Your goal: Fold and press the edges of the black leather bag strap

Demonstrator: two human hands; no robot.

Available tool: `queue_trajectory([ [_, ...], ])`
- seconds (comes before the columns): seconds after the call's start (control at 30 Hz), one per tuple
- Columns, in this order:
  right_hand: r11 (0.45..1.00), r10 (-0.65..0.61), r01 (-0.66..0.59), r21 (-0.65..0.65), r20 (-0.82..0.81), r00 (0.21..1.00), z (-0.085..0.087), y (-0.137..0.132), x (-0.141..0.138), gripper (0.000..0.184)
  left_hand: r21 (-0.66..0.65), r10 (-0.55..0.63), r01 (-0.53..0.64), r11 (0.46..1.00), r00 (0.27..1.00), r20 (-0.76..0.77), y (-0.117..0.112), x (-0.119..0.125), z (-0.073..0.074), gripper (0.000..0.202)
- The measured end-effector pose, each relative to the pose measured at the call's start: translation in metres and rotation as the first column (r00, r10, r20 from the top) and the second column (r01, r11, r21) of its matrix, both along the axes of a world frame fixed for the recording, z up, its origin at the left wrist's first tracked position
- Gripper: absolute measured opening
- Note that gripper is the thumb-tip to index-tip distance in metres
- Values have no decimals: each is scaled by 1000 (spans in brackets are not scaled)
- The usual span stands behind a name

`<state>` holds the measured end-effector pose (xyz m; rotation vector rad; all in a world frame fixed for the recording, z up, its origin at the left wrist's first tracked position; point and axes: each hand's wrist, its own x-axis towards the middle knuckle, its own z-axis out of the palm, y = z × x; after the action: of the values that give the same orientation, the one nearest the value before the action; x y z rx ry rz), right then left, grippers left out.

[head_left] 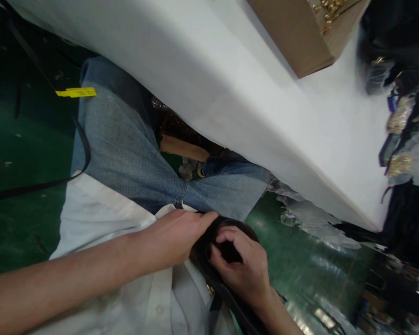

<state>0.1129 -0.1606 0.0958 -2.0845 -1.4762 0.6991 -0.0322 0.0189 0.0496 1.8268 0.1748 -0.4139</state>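
A black leather-like item, perhaps a bag (246, 228), is held close against the front of my white shirt. My left hand (185, 232) grips its near left edge, the thumb lying on top and the other fingers hidden beneath. Over the same item, my right hand (242, 260) is curled, with thumb and forefinger brought close together at the dark surface. Whatever sits between those fingertips is too dark and small to make out. A bit of gold-coloured metal (210, 289) shows below the hands, beside a black strap hanging down.
A white-covered table (265, 125) slants across in front of me, bearing a cardboard box (300, 42) with gold-coloured metal pieces. Plastic-wrapped parts (401, 163) and black goods lie at its right. A black strap with a yellow tag (77, 92) hangs at left above the green floor.
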Motion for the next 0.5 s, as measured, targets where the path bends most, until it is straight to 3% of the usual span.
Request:
queue_trajectory([
  [0.1, 997, -55, 55, -47, 10, 998, 2, 1, -2, 24, -6, 7, -7, 1000, 1000, 18, 5, 5, -9, 50],
  [0.23, 994, -100, 99, -38, -16, 995, 2, 4, -6, 23, -112, 93, -80, 991, 989, 118, 3, 12, -23, 31],
  [0.37, 996, -84, 84, -14, -10, 996, 0, 5, -7, 21, -228, 160, -114, 967, 968, 195, 0, 11, -37, 26],
  [0.5, 999, -23, 23, -23, 21, 1000, 1, 3, -3, 21, -297, 152, -84, 951, 965, 215, -1, 9, -41, 27],
])
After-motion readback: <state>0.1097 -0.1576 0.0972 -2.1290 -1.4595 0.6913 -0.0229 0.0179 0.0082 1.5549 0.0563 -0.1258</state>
